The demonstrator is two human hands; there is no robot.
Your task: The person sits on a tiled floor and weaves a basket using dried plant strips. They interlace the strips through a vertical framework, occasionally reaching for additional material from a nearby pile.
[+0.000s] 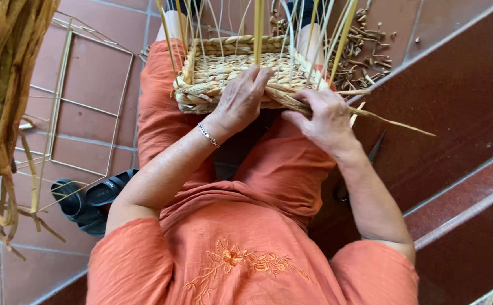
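Orange cloth filled the bottom of my frame, one embroidered flower spray [240, 262] on it. Higher, at top centre, one half-woven basket [229, 76] rested on the lap. I saw the left hand [240, 99] pressed flat on its rim, fingers spread, one bracelet [208, 135] at the wrist. The right hand [325, 118] pinched one straw strand [370, 116]. Left of frame lay one wire frame [82, 107] and two black sandals [88, 200].

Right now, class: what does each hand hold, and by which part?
The right hand grips a twisted straw strand near where it meets the woven basket. The left hand presses on the basket's near rim, fingers over its edge.
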